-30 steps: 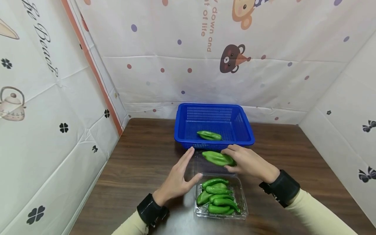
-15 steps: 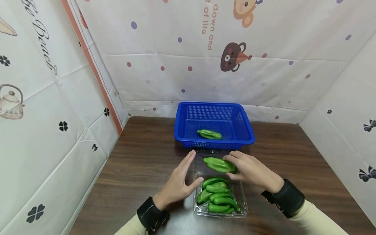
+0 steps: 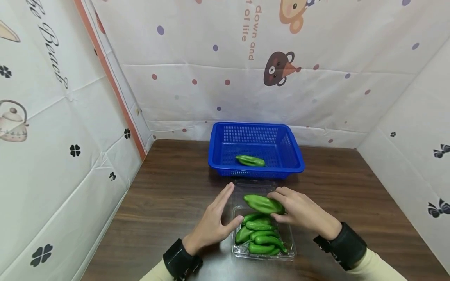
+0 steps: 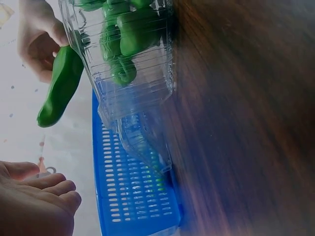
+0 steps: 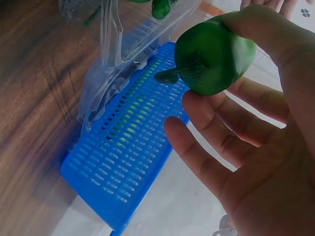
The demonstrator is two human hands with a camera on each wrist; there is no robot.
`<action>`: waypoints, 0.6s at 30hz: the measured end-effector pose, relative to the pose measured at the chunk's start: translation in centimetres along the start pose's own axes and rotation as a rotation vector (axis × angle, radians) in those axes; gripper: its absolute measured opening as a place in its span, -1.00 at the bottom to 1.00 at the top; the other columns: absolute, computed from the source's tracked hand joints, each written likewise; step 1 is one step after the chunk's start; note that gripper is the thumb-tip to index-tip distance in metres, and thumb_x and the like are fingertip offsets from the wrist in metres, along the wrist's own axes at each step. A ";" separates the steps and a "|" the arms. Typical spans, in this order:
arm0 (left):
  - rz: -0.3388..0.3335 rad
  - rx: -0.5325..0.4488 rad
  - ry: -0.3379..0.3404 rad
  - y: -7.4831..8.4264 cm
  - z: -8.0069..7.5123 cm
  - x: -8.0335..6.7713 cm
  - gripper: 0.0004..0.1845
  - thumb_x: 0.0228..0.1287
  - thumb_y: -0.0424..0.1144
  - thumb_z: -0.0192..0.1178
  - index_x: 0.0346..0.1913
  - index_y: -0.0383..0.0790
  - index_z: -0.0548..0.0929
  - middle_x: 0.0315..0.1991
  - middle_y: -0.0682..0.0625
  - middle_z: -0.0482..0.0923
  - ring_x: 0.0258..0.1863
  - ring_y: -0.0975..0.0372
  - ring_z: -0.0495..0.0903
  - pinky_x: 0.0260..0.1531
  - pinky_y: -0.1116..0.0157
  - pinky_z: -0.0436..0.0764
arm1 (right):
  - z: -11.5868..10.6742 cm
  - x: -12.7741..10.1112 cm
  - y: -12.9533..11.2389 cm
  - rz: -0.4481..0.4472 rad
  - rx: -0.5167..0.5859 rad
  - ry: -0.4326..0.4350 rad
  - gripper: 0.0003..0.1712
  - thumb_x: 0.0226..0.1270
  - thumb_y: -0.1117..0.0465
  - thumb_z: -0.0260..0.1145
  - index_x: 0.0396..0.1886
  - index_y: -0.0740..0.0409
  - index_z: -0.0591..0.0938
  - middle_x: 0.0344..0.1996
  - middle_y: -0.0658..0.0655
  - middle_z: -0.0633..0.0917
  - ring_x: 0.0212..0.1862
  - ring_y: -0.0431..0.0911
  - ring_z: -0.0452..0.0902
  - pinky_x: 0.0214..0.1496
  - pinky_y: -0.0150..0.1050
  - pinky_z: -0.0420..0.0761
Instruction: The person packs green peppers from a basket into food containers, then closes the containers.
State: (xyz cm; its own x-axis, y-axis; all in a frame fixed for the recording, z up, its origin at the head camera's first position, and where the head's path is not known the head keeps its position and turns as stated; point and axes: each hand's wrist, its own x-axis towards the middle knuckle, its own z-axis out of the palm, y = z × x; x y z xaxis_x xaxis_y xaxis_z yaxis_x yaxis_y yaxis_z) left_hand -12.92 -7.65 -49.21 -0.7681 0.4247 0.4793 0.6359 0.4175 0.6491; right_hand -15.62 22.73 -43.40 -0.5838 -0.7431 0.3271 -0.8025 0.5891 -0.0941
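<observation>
Right hand (image 3: 299, 212) holds a green pepper (image 3: 263, 204) just above the far end of the clear plastic clamshell box (image 3: 289, 238), grip clamped on the pepper's right end, thumb and fingers curled round it. Left hand (image 3: 214, 218) rests at the box's left edge, grip apart, fingers straight, thumb touching the box wall. More green peppers (image 3: 261, 236) are piled inside the box; its open lid (image 3: 246, 186) lies flat toward the blue basket (image 3: 225, 164). One pepper in the basket (image 3: 250, 160) lies on the floor of it. All sit on the dark wood bench (image 3: 158, 203).
</observation>
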 end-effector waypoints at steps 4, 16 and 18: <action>0.002 -0.004 -0.001 0.0 0.0 -0.1 -0.08 0.46 0.14 0.20 0.65 -0.20 0.04 0.64 -0.08 0.01 0.59 0.05 0.09 0.47 -0.02 0.23 | 0.3 -0.1 -0.2 -0.013 0.004 0.017 -0.44 0.06 0.11 0.66 0.03 0.16 0.66 -0.23 -0.03 0.56 -0.29 -0.29 0.39 -0.35 -0.35 0.53; 0.014 0.010 0.011 -0.3 0.3 -0.6 -0.08 0.46 0.13 0.21 0.66 -0.16 0.02 0.63 -0.13 0.04 0.57 0.01 0.13 0.46 -0.03 0.27 | 1.5 -0.4 -0.5 -0.021 -0.011 0.008 -0.44 0.03 0.10 0.68 0.01 0.14 0.67 -0.22 -0.03 0.58 -0.25 -0.24 0.47 -0.30 -0.30 0.59; 0.020 0.010 0.014 -0.3 0.3 -0.6 -0.08 0.46 0.12 0.21 0.66 -0.16 0.03 0.63 -0.13 0.04 0.57 0.00 0.14 0.45 -0.03 0.28 | 1.6 -0.4 -0.6 -0.022 -0.023 0.005 -0.44 0.02 0.09 0.68 0.01 0.14 0.67 -0.22 -0.03 0.58 -0.25 -0.22 0.49 -0.30 -0.28 0.59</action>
State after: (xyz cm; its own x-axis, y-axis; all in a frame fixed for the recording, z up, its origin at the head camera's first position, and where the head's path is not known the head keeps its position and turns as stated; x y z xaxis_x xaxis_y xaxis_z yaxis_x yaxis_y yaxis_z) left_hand -12.63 -7.75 -49.88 -0.7562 0.4219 0.5002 0.6517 0.4170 0.6335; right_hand -15.12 22.14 -44.95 -0.5658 -0.7541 0.3336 -0.8119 0.5801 -0.0658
